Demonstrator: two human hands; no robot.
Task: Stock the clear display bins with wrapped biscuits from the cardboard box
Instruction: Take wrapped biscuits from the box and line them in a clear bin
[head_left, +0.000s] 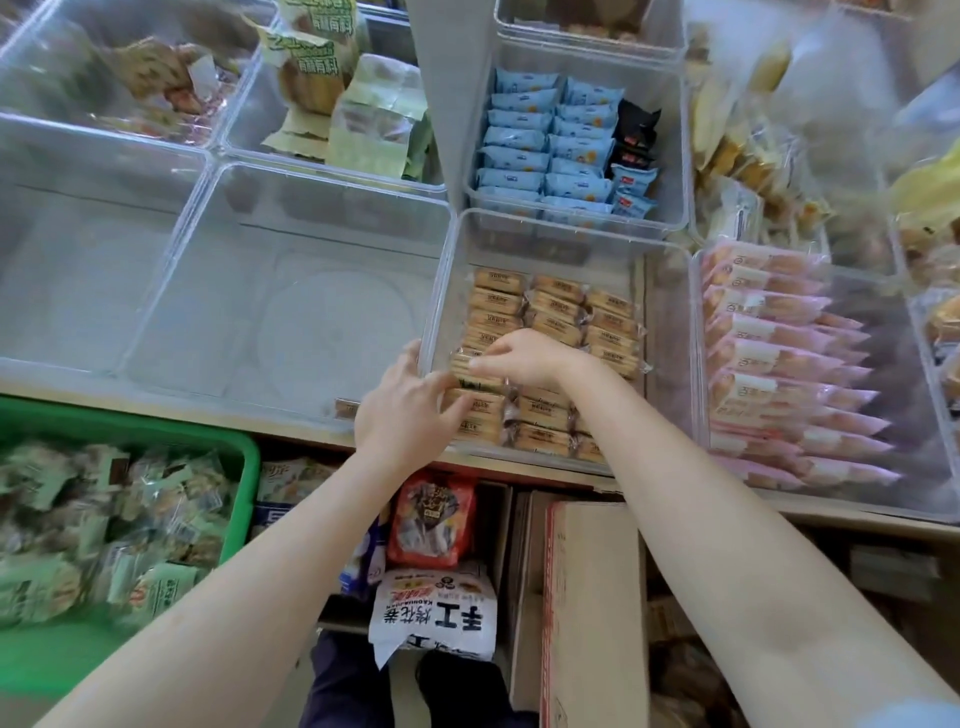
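Observation:
A clear display bin (660, 291) in front of me holds rows of tan wrapped biscuits (558, 312). My left hand (402, 410) lies against the bin's near left corner, its fingers reaching over the wall onto the front packets. My right hand (519, 356) is inside the bin, fingertips pinching a wrapped biscuit in the left row. The cardboard box (592, 597) stands on the floor below the shelf, between my forearms; what is in it is hidden from here.
An empty clear bin (291, 291) sits to the left, a bin of pink packets (779, 364) to the right, and blue packets (550, 140) behind. On the lower left is a green basket (249, 457) of green-wrapped snacks. Snack bags (434, 519) lie on the floor.

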